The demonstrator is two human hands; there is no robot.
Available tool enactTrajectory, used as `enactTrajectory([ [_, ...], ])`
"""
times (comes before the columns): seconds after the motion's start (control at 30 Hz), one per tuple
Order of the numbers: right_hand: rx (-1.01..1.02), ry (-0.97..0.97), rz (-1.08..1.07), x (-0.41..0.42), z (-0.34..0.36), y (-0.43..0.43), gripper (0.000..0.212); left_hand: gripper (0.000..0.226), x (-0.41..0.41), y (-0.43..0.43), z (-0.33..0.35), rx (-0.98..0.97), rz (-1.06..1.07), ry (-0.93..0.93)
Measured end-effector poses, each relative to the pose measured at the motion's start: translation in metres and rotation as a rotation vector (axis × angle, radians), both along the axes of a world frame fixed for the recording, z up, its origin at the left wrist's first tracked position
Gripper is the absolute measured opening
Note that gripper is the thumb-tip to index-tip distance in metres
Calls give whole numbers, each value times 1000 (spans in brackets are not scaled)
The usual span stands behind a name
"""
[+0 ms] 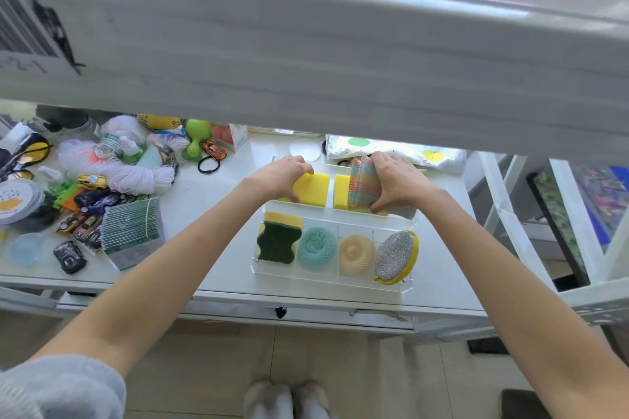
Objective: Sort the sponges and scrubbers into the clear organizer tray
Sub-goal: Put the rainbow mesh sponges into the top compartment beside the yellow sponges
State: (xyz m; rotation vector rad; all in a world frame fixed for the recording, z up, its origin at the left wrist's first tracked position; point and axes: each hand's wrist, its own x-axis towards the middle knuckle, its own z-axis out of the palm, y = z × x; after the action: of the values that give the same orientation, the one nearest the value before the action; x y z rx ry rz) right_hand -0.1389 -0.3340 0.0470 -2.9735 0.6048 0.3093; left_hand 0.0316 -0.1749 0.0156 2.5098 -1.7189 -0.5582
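The clear tray [335, 274] sits on the white counter [218, 231], near its front edge. Its near row is already filled, one item per compartment: a green-and-yellow sponge [278, 241] at the left, then a teal scrubber [316, 248], a peach scrubber [356, 254] and a silver pad [396, 257] at the right.

In the far row, the left hand [282, 177] rests its fingers closed over the far edge of a yellow sponge [311, 188], probably pressing it down so it sits square in its slot. The right hand [396, 177] has a closed grip on a checked scourer [365, 184], held upright against a second yellow sponge [341, 190], likely to slot it in on edge where space is tight.

Unrelated clutter [102, 187] lies well apart at the left.
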Motion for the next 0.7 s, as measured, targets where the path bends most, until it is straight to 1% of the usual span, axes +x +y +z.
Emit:
enactTrajectory([
  [0.13,52,-46,-94,-7,13,-16,64,52,-21,-22,12,-84,-9,68],
  [0.17,76,-51,-120,-10,18,-22,61,53,-29,-30,13,-89,-19,85],
  [0.27,168,7,-170,-24,31,-33,53,69,-47,-49,7,-28,-36,90],
  [0.37,219,80,-193,-38,34,-39,60,75,-55,-59,1,33,-41,34],
  [0.5,247,119,-218,-50,29,-46,72,69,-59,-63,2,38,-49,-8],
  [0.63,298,192,-303,-52,23,-48,86,67,-57,-61,6,15,-38,16],
  [0.67,305,195,-326,-52,22,-48,82,68,-58,-59,8,-3,-34,20],
  [0.7,316,187,-344,-51,20,-50,71,70,-59,-57,11,-31,-25,25],
])
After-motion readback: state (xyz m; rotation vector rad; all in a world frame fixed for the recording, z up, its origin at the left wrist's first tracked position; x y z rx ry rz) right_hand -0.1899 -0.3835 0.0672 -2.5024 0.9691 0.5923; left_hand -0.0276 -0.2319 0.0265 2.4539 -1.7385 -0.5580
